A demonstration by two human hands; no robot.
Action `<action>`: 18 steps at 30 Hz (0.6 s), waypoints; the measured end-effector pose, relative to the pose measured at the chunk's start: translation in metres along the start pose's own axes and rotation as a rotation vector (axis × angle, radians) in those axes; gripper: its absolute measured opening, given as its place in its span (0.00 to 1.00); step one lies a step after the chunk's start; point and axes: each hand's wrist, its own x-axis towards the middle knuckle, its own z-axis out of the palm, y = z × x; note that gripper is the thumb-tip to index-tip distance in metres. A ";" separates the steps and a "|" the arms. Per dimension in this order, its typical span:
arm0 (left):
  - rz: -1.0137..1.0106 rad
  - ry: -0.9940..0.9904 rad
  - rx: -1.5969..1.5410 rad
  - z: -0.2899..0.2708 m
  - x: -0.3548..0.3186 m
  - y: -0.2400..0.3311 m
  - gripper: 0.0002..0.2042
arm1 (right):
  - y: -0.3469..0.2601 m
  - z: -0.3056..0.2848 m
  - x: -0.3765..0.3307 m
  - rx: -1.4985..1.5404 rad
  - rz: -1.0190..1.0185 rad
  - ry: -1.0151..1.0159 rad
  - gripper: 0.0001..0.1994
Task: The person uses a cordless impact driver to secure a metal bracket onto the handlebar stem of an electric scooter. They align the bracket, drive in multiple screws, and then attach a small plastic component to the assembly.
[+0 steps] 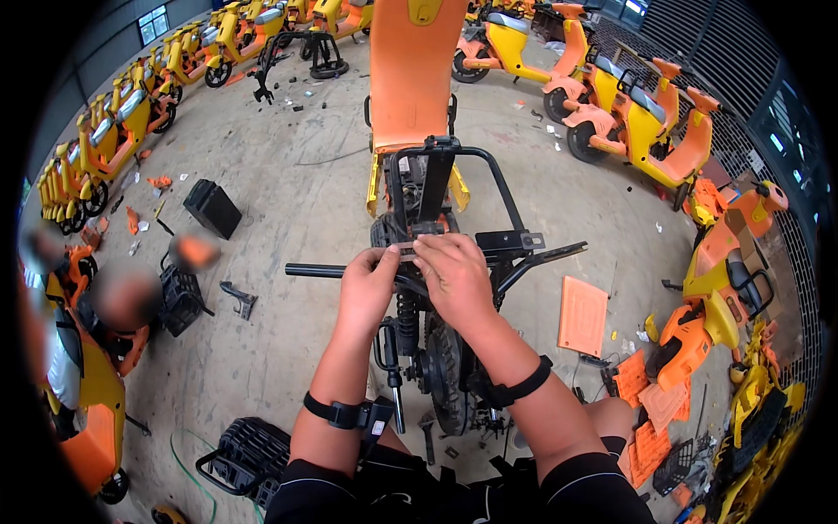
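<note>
My left hand (pixel 370 281) and my right hand (pixel 454 272) meet over the rear of a stripped scooter, both with fingers pinched together. A small, thin, strip-like piece (pixel 407 251) shows between the fingertips, too small to name. Beneath the hands runs the scooter's black tubular frame (pixel 499 188), with a black bar (pixel 314 271) sticking out to the left. Below are a shock absorber (pixel 408 321) and the rear wheel (pixel 447 375), partly hidden by my right forearm. The orange front panel (pixel 412 83) rises beyond the frame.
An orange flat panel (pixel 583 314) lies on the right, near loose orange pieces. Black crates (pixel 253 454) and a black box (pixel 212 208) are on the left. A wrench (pixel 427 438) lies by the wheel. Yellow-orange scooters (pixel 650 122) line both sides. People with blurred heads are at the left.
</note>
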 end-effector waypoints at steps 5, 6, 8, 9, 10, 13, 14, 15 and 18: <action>0.068 0.082 0.109 0.012 0.006 -0.007 0.14 | 0.004 0.004 -0.001 0.045 0.004 0.025 0.12; 0.081 0.087 0.072 0.013 0.006 -0.009 0.13 | 0.002 0.006 -0.001 0.054 0.011 0.031 0.12; 0.107 0.100 -0.010 0.017 0.011 -0.016 0.11 | 0.002 0.003 0.000 0.056 0.016 0.042 0.11; 0.086 0.076 -0.041 0.016 0.012 -0.016 0.11 | 0.000 0.002 0.000 0.056 0.017 0.047 0.11; 0.066 0.053 -0.072 0.016 0.011 -0.014 0.11 | 0.000 0.001 0.000 0.056 0.017 0.052 0.11; 0.010 0.031 -0.124 0.017 0.009 -0.006 0.11 | 0.000 0.000 -0.001 0.069 0.048 0.031 0.11; -0.007 0.032 -0.135 0.018 0.009 -0.003 0.11 | 0.001 0.000 -0.001 0.057 0.041 0.025 0.12; -0.006 0.030 -0.146 0.016 0.009 -0.003 0.11 | 0.000 0.001 -0.002 0.055 0.035 0.014 0.13; -0.013 0.011 -0.172 0.012 0.010 -0.001 0.12 | -0.009 -0.003 -0.004 0.074 0.060 -0.002 0.16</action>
